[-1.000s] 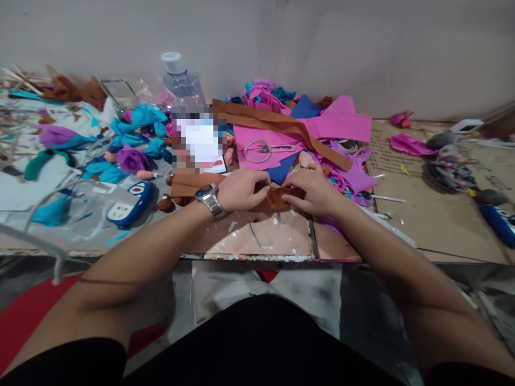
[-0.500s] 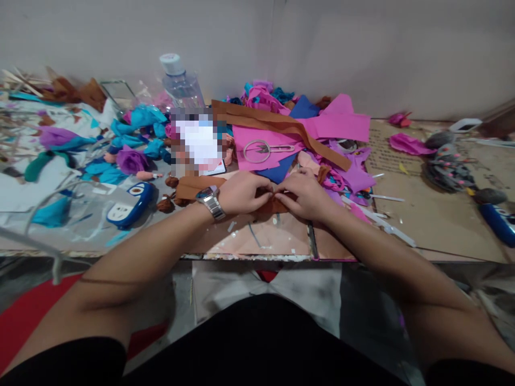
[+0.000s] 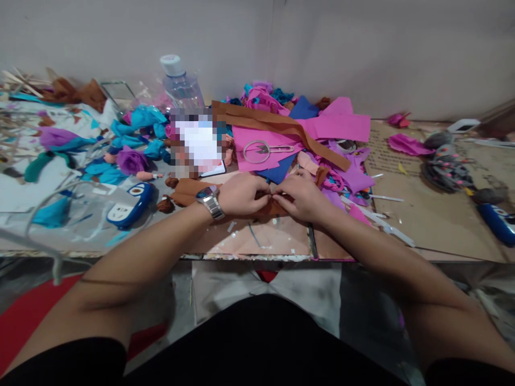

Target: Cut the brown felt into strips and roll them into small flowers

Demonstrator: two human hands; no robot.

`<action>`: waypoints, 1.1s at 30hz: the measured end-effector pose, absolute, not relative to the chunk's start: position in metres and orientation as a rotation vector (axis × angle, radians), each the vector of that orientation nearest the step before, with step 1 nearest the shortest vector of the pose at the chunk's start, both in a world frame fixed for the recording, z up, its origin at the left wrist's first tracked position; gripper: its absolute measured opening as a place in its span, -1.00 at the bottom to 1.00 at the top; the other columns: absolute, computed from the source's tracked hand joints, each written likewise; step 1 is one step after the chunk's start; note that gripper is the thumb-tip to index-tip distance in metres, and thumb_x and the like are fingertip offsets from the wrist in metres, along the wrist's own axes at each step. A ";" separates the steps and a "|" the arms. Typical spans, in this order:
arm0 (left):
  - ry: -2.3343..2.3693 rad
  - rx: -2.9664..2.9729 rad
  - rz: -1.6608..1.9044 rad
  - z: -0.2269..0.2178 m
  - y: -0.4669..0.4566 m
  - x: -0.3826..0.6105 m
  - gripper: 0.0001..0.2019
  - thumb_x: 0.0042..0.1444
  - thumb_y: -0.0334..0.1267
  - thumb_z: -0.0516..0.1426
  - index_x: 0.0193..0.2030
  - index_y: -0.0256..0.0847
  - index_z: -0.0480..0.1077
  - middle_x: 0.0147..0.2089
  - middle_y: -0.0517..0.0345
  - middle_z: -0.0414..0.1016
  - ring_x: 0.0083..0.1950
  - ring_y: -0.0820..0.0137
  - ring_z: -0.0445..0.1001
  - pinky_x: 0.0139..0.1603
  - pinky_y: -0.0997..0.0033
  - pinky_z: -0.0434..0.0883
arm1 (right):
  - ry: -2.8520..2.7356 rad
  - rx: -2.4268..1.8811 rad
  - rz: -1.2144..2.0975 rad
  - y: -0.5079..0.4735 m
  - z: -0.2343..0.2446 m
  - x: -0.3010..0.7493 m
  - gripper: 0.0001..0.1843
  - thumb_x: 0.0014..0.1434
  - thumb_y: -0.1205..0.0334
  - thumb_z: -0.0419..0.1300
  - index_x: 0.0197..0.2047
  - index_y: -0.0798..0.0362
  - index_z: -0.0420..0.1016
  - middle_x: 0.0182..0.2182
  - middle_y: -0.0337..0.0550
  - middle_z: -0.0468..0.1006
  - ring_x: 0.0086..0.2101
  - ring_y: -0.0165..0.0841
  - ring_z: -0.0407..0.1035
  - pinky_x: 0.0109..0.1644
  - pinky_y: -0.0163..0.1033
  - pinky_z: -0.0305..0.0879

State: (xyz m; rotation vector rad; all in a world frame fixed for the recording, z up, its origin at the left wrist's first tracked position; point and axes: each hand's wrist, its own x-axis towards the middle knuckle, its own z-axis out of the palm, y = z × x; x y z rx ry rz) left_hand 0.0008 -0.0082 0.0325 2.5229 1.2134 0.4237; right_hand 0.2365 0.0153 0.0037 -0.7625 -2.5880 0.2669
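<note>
My left hand [image 3: 245,194], with a metal watch [image 3: 211,202] on its wrist, and my right hand [image 3: 300,194] meet fingertip to fingertip over the table. Both are closed in a pinch on a small piece of brown crepe paper [image 3: 273,208], mostly covered by the fingers. Just beyond them lie thread snips [image 3: 263,151] on a pink paper sheet [image 3: 249,134]. Long brown paper strips [image 3: 281,123] cross that sheet. Left of my left hand is another brown paper piece [image 3: 189,191] beside small brown crumpled balls [image 3: 164,203].
A blue-and-white power strip [image 3: 131,206] lies at left. A lit phone [image 3: 199,142] and a capped bottle [image 3: 183,86] stand behind. Blue and purple paper flowers [image 3: 132,160] crowd the left. White plastic sticks [image 3: 388,228] and a dark grey bundle [image 3: 446,169] are on the cardboard [image 3: 418,214] at right.
Both hands stay in nearly the same place, with only small shifts of the fingers at the brown paper. Nothing else has visibly moved.
</note>
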 end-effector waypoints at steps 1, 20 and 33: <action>1.221 2.512 0.418 0.033 -0.008 0.001 -0.70 0.25 -0.16 0.11 -0.21 -0.15 0.68 -0.27 0.07 0.70 -0.30 0.31 0.55 -0.25 0.31 0.28 | -2.580 -0.760 0.263 0.015 0.004 0.236 -0.81 0.45 0.17 0.17 -0.10 -0.01 0.62 -0.23 -0.13 0.72 -0.14 -0.18 0.48 0.18 0.05 -0.01; 1.153 2.177 0.472 0.034 -0.006 0.001 -0.78 0.18 -0.23 0.11 -0.39 -0.24 0.53 -0.43 0.19 0.56 -0.40 0.43 0.40 -0.30 0.40 0.24 | -2.509 -0.707 0.045 0.011 0.006 0.233 -0.82 0.42 0.21 0.17 -0.17 -0.01 0.60 -0.28 -0.16 0.73 -0.18 -0.21 0.49 0.23 0.05 0.06; 1.126 2.035 0.533 0.036 -0.007 0.003 -0.60 0.28 -0.04 0.07 -0.50 -0.24 0.34 -0.52 0.24 0.30 -0.45 0.47 0.20 -0.37 0.41 0.17 | -2.515 -0.686 -0.085 0.005 0.013 0.234 -0.79 0.40 0.26 0.15 -0.15 -0.06 0.64 -0.26 -0.12 0.72 -0.18 -0.19 0.47 0.25 0.12 0.07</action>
